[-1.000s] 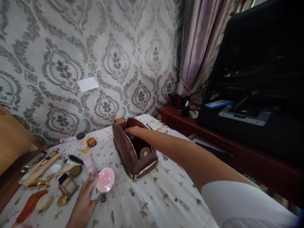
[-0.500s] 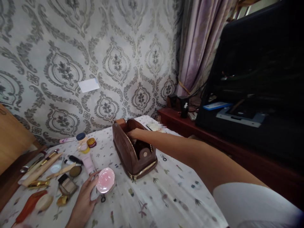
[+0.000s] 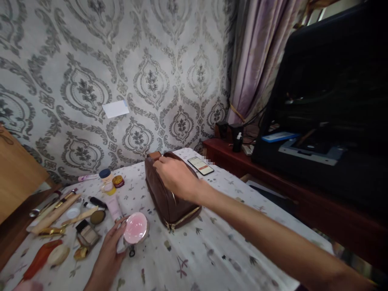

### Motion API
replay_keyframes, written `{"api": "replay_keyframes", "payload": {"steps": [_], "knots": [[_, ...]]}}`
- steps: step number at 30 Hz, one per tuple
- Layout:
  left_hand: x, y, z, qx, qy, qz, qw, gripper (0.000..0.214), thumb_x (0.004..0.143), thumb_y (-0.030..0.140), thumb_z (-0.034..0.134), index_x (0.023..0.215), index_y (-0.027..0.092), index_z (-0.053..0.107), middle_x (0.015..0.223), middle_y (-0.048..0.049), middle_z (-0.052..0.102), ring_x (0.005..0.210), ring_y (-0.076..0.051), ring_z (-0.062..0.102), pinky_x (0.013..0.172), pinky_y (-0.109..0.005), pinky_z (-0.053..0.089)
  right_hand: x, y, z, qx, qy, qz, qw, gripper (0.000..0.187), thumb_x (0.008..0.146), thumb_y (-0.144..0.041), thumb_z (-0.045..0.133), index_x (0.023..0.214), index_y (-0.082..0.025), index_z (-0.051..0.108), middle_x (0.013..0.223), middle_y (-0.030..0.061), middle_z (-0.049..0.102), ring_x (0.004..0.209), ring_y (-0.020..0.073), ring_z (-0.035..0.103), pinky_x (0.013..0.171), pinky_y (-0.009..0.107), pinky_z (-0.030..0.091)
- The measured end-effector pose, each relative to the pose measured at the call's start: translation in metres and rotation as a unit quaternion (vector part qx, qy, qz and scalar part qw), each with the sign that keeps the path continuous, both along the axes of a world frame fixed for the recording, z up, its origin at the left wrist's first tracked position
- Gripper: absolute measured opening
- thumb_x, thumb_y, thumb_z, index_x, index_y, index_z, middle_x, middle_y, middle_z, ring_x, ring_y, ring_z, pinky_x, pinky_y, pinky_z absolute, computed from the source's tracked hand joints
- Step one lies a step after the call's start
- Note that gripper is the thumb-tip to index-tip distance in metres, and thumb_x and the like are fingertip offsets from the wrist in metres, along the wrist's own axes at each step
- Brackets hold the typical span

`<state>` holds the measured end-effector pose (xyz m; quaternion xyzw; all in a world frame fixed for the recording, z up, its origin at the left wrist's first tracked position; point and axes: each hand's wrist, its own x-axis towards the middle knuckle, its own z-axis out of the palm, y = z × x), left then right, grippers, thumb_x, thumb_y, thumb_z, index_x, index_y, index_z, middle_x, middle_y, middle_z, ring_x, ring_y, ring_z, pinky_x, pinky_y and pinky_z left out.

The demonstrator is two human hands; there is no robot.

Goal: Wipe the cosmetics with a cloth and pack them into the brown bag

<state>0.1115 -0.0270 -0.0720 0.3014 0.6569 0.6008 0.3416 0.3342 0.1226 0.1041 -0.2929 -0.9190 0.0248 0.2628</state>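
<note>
A brown leather pouch (image 3: 163,202) with a gold zip stands on the flowered tablecloth (image 3: 212,250). My right hand (image 3: 176,176) rests on top of the pouch, its fingers pinched together near the far end of the zip; what they pinch is too small to make out. My left hand (image 3: 107,252) lies low on the cloth, fingers curled around a round pink compact (image 3: 135,228) that it holds tilted up.
Many cosmetics lie at the left: brushes, tubes, small jars (image 3: 117,181), a square compact (image 3: 86,234). A phone (image 3: 200,165) lies beyond the pouch. A dark wooden cabinet (image 3: 291,190) carries a large black screen (image 3: 333,81) on the right. Patterned wall and purple curtain (image 3: 257,60) stand behind.
My right hand has come out of the pouch's opening and now sits on top of it. The phone behind the pouch has come into view. My left hand has kept the pink compact still.
</note>
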Motion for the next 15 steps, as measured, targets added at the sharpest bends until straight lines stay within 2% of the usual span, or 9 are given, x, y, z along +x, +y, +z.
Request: {"api": "replay_keyframes", "payload": {"steps": [1,3,4,6,8,9,12,15], "knots": [[0.005,0.0,0.004,-0.001,-0.036,-0.002,0.999,0.047,0.072,0.051,0.073,0.109,0.023,0.069,0.123,-0.0091,0.068,0.106,-0.028,0.065,0.071,-0.03,0.055,0.005,-0.021,-0.009,0.01,0.034,0.011,0.999,0.025,0.091,-0.007,0.045,0.1,-0.014,0.066,0.095,0.0115,0.068,0.085,0.0216,0.065,0.071,0.032,0.051],[0.015,0.001,0.014,0.0,-0.115,-0.005,0.993,0.049,0.067,0.048,0.078,0.109,0.023,0.069,0.119,-0.007,0.069,0.105,-0.026,0.064,0.07,-0.027,0.054,0.008,-0.059,-0.04,-0.025,0.075,0.099,0.992,0.027,0.096,-0.013,0.041,0.114,-0.017,0.062,0.097,0.0076,0.066,0.082,0.0179,0.065,0.07,0.029,0.053],[0.019,0.001,0.019,0.006,-0.14,-0.006,0.99,0.05,0.064,0.046,0.081,0.107,0.022,0.07,0.117,-0.0065,0.07,0.105,-0.025,0.064,0.068,-0.025,0.053,0.007,-0.074,-0.059,-0.047,0.091,0.119,0.987,0.029,0.096,-0.019,0.045,0.123,-0.019,0.057,0.103,0.0075,0.065,0.086,0.0186,0.066,0.072,0.03,0.054],[0.026,0.0,0.027,0.023,-0.155,0.009,0.988,0.049,0.061,0.044,0.083,0.103,0.021,0.071,0.115,-0.0066,0.07,0.104,-0.025,0.063,0.064,-0.023,0.051,0.0,-0.092,-0.096,-0.106,0.108,0.109,0.983,0.052,0.09,-0.027,0.061,0.138,-0.019,0.044,0.124,0.0123,0.058,0.104,0.0251,0.064,0.078,0.036,0.057],[0.03,0.001,0.03,0.034,-0.156,0.021,0.987,0.05,0.057,0.041,0.086,0.1,0.02,0.072,0.109,-0.0057,0.071,0.097,-0.022,0.065,0.064,-0.022,0.051,-0.01,-0.098,-0.127,-0.188,0.137,0.088,0.969,0.076,0.08,-0.028,0.074,0.145,-0.019,0.035,0.135,0.0155,0.05,0.116,0.0294,0.059,0.09,0.043,0.055],[0.031,0.001,0.03,0.045,-0.159,0.024,0.986,0.049,0.057,0.042,0.086,0.098,0.02,0.072,0.104,-0.005,0.072,0.093,-0.02,0.065,0.067,-0.022,0.051,-0.016,-0.097,-0.138,-0.23,0.152,0.081,0.958,0.082,0.076,-0.028,0.078,0.145,-0.019,0.035,0.134,0.0157,0.049,0.118,0.03,0.058,0.093,0.045,0.054],[0.032,0.002,0.026,0.082,-0.163,-0.023,0.983,0.041,0.064,0.04,0.083,0.096,0.018,0.071,0.093,-0.0037,0.073,0.08,-0.016,0.065,0.07,-0.022,0.05,-0.03,-0.087,-0.158,-0.31,0.193,0.079,0.928,0.077,0.075,-0.028,0.079,0.142,-0.021,0.041,0.126,0.0128,0.055,0.117,0.0293,0.058,0.098,0.047,0.051],[0.031,0.001,0.019,0.098,-0.114,-0.076,0.986,0.033,0.075,0.041,0.076,0.1,0.019,0.07,0.095,-0.0036,0.073,0.081,-0.015,0.064,0.073,-0.022,0.049,-0.035,-0.078,-0.169,-0.323,0.222,0.088,0.916,0.07,0.076,-0.028,0.077,0.139,-0.023,0.046,0.124,0.0105,0.057,0.117,0.0275,0.058,0.102,0.047,0.048]]}}
